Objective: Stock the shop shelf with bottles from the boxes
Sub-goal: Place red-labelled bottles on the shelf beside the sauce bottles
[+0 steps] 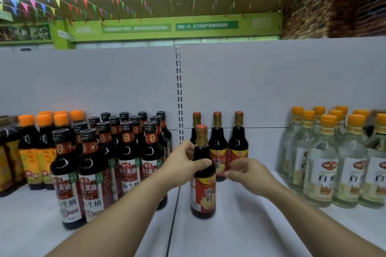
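Four dark bottles with red labels and red-and-gold neck foil occupy the middle of the white shelf (pixel 240 225); three of them (pixel 217 146) stand upright in a row at the far side against the pale back panel (pixel 271 81), and the fourth, the near bottle (pixel 202 183), stands upright in front of them, its base on the shelf surface; my left hand (pixel 183 165) wraps the shoulder of this near bottle, thumb across the front of the dark glass and fingers (pixel 189 147) curled around its left side, pressed against it; my right hand (pixel 248 173) is just to the right of the same bottle, fingers loosely curled and a little blurred, so I cannot tell whether they touch the glass; both forearms are bare and reach in from the near edge.

The shelf surface is smooth, matte and white, with a dark seam running from near to far just left of the held bottle; a slotted metal upright (pixel 179 89) divides the back panel above that seam.

To the left stands a dense block of dark soy sauce bottles (pixel 125 162), round-shouldered, with black ribbed caps and white-and-red labels; farther left are dark bottles with orange caps (pixel 35 148) and yellow-orange labels.

To the right, well apart from the red-labelled group, stand clear bottles (pixel 334 167) with orange caps and white labels, the liquid colourless and the walls glossy.
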A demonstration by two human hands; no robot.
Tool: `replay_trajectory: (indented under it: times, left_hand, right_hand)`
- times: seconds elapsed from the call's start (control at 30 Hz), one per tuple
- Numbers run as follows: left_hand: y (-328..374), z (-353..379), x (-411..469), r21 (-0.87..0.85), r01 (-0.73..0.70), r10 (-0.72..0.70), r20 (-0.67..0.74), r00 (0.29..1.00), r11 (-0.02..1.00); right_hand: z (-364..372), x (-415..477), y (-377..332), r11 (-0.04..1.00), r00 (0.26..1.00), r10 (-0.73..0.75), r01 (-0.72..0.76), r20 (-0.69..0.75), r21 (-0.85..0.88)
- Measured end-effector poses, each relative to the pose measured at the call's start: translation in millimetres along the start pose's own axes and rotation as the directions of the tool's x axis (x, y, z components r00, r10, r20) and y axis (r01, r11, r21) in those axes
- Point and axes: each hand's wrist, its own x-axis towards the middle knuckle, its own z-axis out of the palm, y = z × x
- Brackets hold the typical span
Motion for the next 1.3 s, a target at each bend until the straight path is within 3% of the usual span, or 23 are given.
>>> replay_trajectory:
  times: [0.13,0.37,0.67,0.8,0.97,1.3]
  left_hand:
    - [-11,1,-4,-0.015,-0.004,0.004,-0.047,0.999,1.000]
    - [-36,19,-15,-0.167,0.048,-0.095,-0.289,0.953,0.985]
    - [-64,31,-21,-0.249,0.047,-0.140,-0.371,0.918,0.967]
    - [-65,28,-11,-0.231,0.076,-0.156,-0.350,0.923,0.970]
    - [-69,25,6,-0.327,0.195,-0.286,-0.259,0.922,0.925]
    - [-66,22,21,-0.333,0.220,-0.295,-0.192,0.936,0.917]
  right_hand:
    - [22,-17,-3,0.991,0.982,-0.056,0.032,0.181,0.134]
    - [47,-19,1,0.943,0.993,-0.068,0.031,0.101,0.331]
    - [60,-10,1,0.946,0.998,-0.053,0.044,0.017,0.321]
    - [66,1,-3,0.947,0.999,-0.045,0.043,-0.002,0.319]
    - [69,17,-5,0.944,0.999,-0.027,0.036,-0.030,0.328]
    - [76,33,-6,0.941,0.997,0.004,0.021,-0.074,0.337]
